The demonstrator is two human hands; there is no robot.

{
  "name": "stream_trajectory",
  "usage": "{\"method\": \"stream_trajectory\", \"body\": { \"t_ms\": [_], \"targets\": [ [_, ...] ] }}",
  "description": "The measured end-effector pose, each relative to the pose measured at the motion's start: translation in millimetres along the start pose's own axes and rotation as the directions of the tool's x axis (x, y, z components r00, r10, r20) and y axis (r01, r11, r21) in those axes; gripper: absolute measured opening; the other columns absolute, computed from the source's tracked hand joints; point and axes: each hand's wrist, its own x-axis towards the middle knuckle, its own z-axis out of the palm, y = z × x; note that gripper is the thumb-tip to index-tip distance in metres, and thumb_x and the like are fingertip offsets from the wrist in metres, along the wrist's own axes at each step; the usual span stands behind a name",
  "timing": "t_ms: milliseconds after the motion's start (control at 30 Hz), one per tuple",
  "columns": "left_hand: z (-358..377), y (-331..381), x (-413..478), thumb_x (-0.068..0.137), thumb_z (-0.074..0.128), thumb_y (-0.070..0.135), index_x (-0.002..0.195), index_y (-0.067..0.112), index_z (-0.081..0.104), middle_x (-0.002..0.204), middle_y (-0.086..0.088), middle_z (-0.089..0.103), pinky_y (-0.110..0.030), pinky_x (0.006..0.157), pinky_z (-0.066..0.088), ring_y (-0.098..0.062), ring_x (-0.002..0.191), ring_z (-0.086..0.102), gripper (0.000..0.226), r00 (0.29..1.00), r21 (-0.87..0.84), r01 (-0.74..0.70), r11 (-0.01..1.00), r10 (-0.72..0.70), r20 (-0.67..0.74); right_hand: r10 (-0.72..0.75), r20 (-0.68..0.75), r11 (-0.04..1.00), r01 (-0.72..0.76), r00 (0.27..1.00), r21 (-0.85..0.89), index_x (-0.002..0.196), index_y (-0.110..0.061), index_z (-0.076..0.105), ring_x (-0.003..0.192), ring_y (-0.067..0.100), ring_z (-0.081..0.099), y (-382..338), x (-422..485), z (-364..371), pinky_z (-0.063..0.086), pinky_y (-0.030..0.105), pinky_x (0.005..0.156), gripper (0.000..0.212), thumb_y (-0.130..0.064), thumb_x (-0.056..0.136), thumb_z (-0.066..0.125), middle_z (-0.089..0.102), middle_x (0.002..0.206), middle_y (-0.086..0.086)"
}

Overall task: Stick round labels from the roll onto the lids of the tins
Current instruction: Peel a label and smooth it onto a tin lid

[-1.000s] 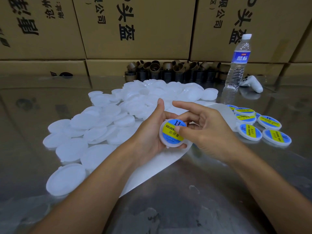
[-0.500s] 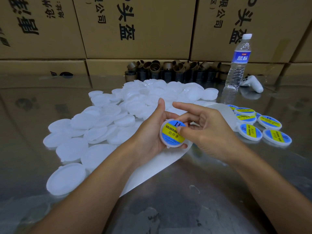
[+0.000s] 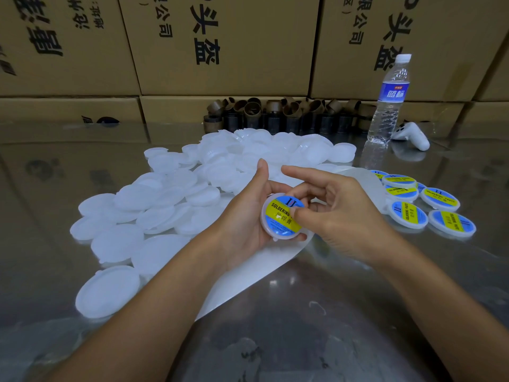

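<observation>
My left hand [image 3: 245, 216] cups the lid [image 3: 271, 230] tilted toward me, fingers curled round its rim, so the label [image 3: 278, 216] has firm backing. My right hand [image 3: 338, 216] pinches it, thumb pressing the yellow band flat, forefinger lifted clear. Since a second ago the thumb has slid right, uncovering more print. Plain lids [image 3: 165, 194] are heaped left and labelled lids [image 3: 438, 199] lie right on the worktop [image 3: 303, 326].
</observation>
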Motion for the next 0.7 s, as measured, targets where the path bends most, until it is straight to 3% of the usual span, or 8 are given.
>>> {"method": "stream_trajectory", "body": {
  "t_ms": [233,400,533,600,700],
  "targets": [
    [2.5,1.2,-1.6,0.093,0.024,0.060,0.091,0.008,0.050,0.077,-0.008,0.071,-0.033,0.057,0.058,-0.018,0.069,0.069,0.058,1.000,-0.032,0.001,0.999,-0.001,-0.002,-0.009,-0.002,1.000,0.009,1.000,-0.015,0.120,-0.032,0.058,0.058,0.008,0.051,0.4,-0.8,0.4,0.052,0.023,0.052,0.059,0.012,0.079,0.060,0.064,0.077,-0.009],
    [3.4,1.6,-1.5,0.093,0.024,0.060,0.091,0.006,0.052,0.078,-0.013,0.067,-0.033,0.063,0.059,-0.021,0.071,0.068,0.061,1.000,-0.041,-0.002,0.999,0.002,-0.001,-0.052,-0.017,0.995,0.050,0.998,-0.092,0.115,-0.039,0.058,0.061,0.009,0.048,0.7,-0.6,1.4,0.055,0.037,0.060,0.061,0.010,0.078,0.062,0.063,0.078,-0.011],
    [4.3,2.6,-2.0,0.094,0.020,0.058,0.090,0.002,0.058,0.082,-0.015,0.066,-0.032,0.070,0.057,-0.023,0.076,0.065,0.068,0.997,-0.058,-0.012,0.998,0.016,0.079,-0.072,-0.041,0.987,0.065,0.997,-0.148,0.113,-0.041,0.057,0.059,0.004,0.047,-0.9,-0.5,1.9,0.054,0.046,0.067,0.061,0.008,0.078,0.063,0.064,0.077,-0.016],
    [3.6,3.9,-2.6,0.094,0.021,0.058,0.096,-0.001,0.061,0.091,-0.017,0.065,-0.031,0.075,0.056,-0.024,0.083,0.064,0.071,0.992,-0.082,-0.002,0.997,0.012,0.123,-0.082,-0.065,0.985,0.071,0.995,-0.159,0.114,-0.039,0.058,0.058,0.003,0.046,-1.1,-0.3,2.1,0.053,0.044,0.067,0.059,0.008,0.078,0.063,0.064,0.076,-0.019],
    [2.7,5.8,-5.6,0.091,0.033,0.050,0.118,-0.006,0.056,0.110,-0.021,0.061,-0.032,0.085,0.054,-0.027,0.098,0.061,0.066,0.989,-0.101,-0.001,0.995,0.016,0.144,-0.110,-0.104,0.983,0.092,0.989,-0.161,0.114,-0.036,0.059,0.059,0.003,0.045,-0.7,-0.1,1.0,0.049,0.027,0.062,0.055,0.006,0.078,0.065,0.065,0.077,-0.019]
  ]
}}
